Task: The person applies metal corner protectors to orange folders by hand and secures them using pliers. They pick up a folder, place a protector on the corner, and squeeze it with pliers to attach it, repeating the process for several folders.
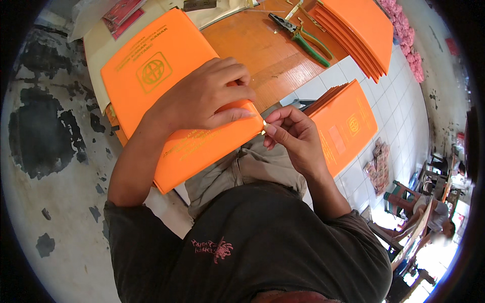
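Observation:
An orange folder (pixel 202 151) with gold lettering is tilted toward me above my lap. My left hand (pixel 209 96) holds it, thumb pressed on the cover and fingers curled over the upper edge. At its right corner sits a small gold metal corner piece (pixel 263 128), pinched between the thumb and fingers of my right hand (pixel 293 130). Behind the held folder lies another orange cover (pixel 174 48) with a gold emblem. Pliers (pixel 303 41) with green handles rest on the wooden table (pixel 252 48), beyond both hands.
A stack of orange folders (pixel 361 30) stands at the table's far right. Another orange stack (pixel 351 126) is beside my right hand. Gold metal pieces (pixel 293 11) lie by the pliers. A peeling wall (pixel 40 126) is at left; a person (pixel 438 217) sits at far right.

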Available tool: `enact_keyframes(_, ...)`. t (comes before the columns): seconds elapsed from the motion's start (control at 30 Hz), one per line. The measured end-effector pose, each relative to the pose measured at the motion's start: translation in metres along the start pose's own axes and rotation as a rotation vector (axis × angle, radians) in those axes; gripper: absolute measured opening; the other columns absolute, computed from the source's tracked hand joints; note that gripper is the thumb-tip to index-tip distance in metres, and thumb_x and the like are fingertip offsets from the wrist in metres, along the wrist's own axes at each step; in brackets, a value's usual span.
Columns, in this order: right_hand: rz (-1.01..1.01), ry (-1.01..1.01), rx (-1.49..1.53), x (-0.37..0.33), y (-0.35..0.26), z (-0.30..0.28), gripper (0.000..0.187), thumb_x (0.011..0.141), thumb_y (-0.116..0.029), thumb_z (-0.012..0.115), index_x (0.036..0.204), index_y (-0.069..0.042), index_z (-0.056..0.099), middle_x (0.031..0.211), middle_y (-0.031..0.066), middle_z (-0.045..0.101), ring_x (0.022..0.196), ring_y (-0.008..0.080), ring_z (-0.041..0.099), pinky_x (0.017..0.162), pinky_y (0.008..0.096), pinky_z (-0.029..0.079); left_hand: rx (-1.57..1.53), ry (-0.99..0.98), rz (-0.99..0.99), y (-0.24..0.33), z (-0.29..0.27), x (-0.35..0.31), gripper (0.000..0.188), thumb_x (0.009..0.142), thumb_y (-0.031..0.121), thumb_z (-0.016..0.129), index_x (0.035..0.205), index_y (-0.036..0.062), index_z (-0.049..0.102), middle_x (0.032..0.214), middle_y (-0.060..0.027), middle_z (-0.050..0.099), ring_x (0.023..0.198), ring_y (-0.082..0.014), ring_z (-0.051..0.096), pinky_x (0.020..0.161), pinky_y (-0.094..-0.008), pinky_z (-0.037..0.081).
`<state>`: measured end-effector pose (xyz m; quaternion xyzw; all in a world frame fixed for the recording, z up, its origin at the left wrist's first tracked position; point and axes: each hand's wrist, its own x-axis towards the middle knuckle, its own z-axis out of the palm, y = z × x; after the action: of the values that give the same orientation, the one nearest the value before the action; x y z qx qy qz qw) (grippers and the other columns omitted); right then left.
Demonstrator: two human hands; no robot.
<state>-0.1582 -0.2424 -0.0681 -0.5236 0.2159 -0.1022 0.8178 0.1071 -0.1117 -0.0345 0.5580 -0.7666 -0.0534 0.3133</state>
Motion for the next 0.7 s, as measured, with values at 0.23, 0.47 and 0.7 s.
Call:
enact_keyframes(0.23,-0.117,0.111,-0.134,-0.005,0.004,0.014,0.015,0.111,-0.006,0.076,0.122,0.001,0.069,0.101,0.0076,0.076,0.086,0.0147,0.076,0.078,0.0299,0.063,-0.014,-0.02,-0.01,-0.001,-0.001,-0.001,0.032,0.097,0.037,0.084,0.111,0.0087,0.078,0.111,-0.0092,0.065,0.107,-0.032,0.067,0.096,-0.0453,0.054)
enact_keyframes(0.47,-0.159,0.141,-0.167,-0.009,0.024,0.007,0.018,0.11,-0.009,0.079,0.121,0.0,0.069,0.106,0.0049,0.076,0.091,0.0103,0.074,0.079,0.0261,0.061,-0.129,-0.107,-0.019,0.007,0.004,0.002,0.039,0.095,0.04,0.087,0.117,0.0091,0.078,0.118,-0.0102,0.066,0.115,-0.0355,0.065,0.102,-0.0473,0.052)
enact_keyframes(0.7,-0.216,0.243,-0.303,-0.018,0.033,0.016,0.019,0.109,-0.008,0.08,0.124,0.0,0.072,0.107,0.0013,0.075,0.093,0.0063,0.07,0.079,0.024,0.057,-0.167,-0.147,0.026,0.015,0.012,0.004,0.047,0.088,0.04,0.092,0.121,0.0088,0.078,0.117,-0.0105,0.064,0.113,-0.0338,0.064,0.099,-0.046,0.052)
